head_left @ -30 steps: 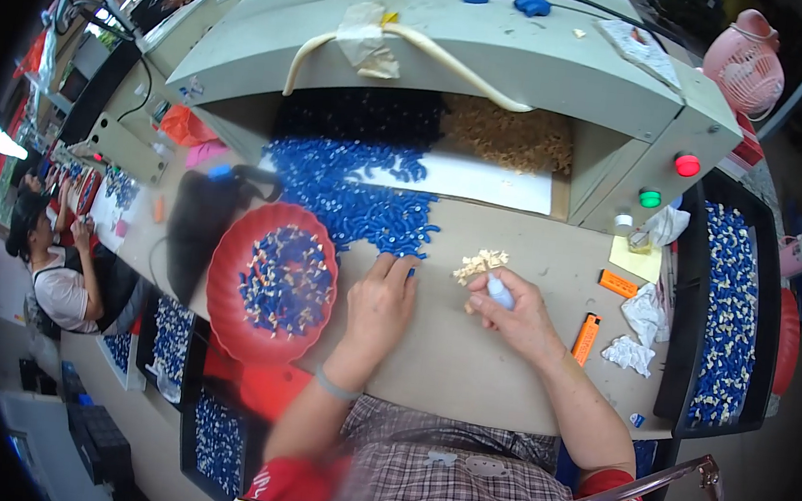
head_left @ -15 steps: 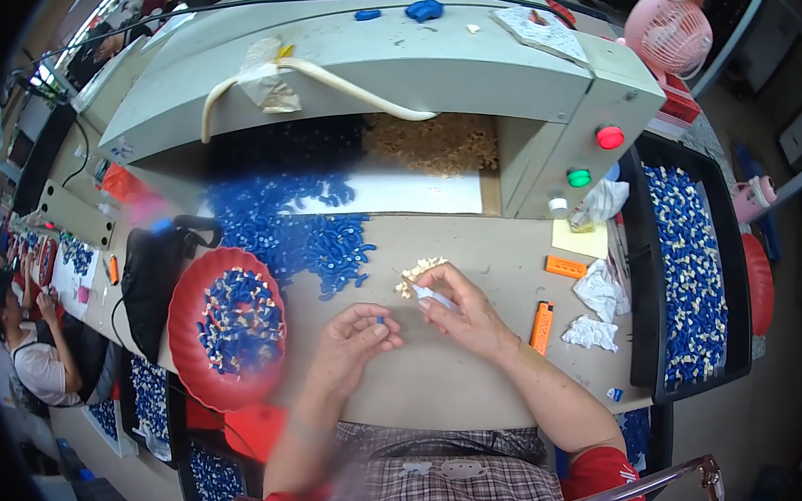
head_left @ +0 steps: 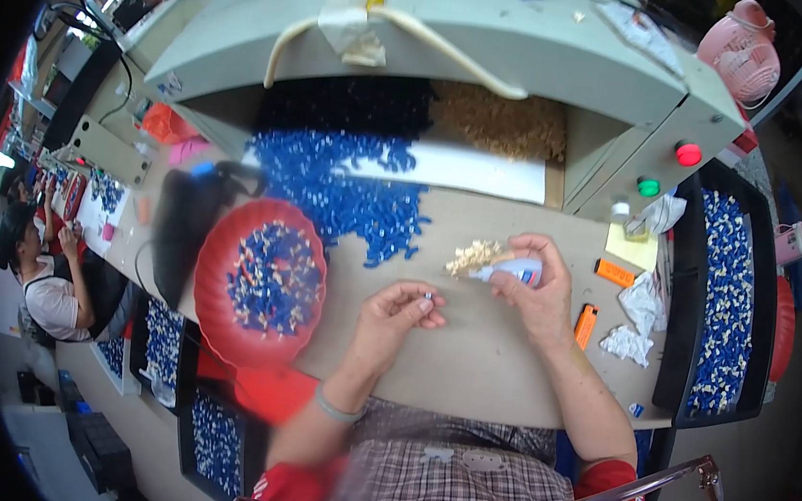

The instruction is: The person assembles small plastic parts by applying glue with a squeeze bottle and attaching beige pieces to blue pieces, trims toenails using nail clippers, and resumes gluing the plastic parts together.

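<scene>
A tiny blue piece [head_left: 428, 297] with a pale end sits pinched between the thumb and fingers of my left hand [head_left: 390, 319]. My right hand [head_left: 547, 298] grips a small whitish squeeze bottle [head_left: 521, 271], laid nearly level with its narrow tip pointing left. That tip is beside a little heap of cream-coloured pieces [head_left: 474, 255] on the table. Farther left and back spreads a large pile of small blue pieces [head_left: 357, 206]. At my left stands a red scalloped bowl [head_left: 208, 324] holding many blue pieces with cream parts.
A grey machine housing [head_left: 420, 54] arches over the back. On the right lie orange lighters [head_left: 586, 326], crumpled white tissue [head_left: 642, 303] and a yellow pad [head_left: 631, 246]. A black tray [head_left: 674, 373] of blue-and-cream pieces borders the right side. At far left a person [head_left: 54, 290] sits working.
The whole view has shifted, so the table's things appear farther right. My right hand has moved away from my left, and the bottle now lies flatter. The left hand still pinches its blue piece.
</scene>
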{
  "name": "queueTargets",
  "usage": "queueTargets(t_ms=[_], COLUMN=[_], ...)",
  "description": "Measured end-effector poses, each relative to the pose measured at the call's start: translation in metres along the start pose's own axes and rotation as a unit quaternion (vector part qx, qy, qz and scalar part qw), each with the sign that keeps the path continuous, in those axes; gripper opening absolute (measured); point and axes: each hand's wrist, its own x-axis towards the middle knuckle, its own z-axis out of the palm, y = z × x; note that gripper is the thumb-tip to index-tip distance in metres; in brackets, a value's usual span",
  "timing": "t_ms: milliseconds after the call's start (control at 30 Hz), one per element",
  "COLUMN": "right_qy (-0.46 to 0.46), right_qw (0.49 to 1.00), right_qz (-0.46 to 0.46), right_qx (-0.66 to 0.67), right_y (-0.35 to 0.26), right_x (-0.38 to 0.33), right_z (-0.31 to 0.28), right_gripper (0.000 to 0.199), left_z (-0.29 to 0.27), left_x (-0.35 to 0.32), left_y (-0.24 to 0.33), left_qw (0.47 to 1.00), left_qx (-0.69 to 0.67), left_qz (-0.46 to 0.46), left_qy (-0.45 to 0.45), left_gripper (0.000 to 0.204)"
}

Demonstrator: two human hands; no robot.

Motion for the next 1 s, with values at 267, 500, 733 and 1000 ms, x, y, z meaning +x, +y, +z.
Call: queueTargets(t_ms=[267,500,733,1000], right_qy=[0.009,0.017,0.003,-0.010], right_qw=[0.999,0.990,0.954,0.946], right_qz=[-0.023,-0.088,-0.204,-0.214], right_qx=[-0.027,-0.109,-0.221,-0.241], right_y=[-0.007,-0.001,0.007,0.008], right_x=[-0.005,-0.014,-0.016,-0.015], right_z=[0.008,0.007,0.007,0.008], right_gripper=[0.038,0.033,0.036,0.037], left_z=[0.003,0.005,0.007,0.007], left_x=[0.003,0.001,-0.001,-0.002], left_y=[-0.003,-0.006,-0.003,-0.004], left_qw=[0.999,0.999,0.997,0.997], left_qx=[-0.010,-0.008,-0.027,-0.023], left_qz=[0.032,0.053,0.067,0.076], left_qy=[-0.005,-0.010,0.000,-0.010], left_gripper=[0.020,0.017,0.014,0.014])
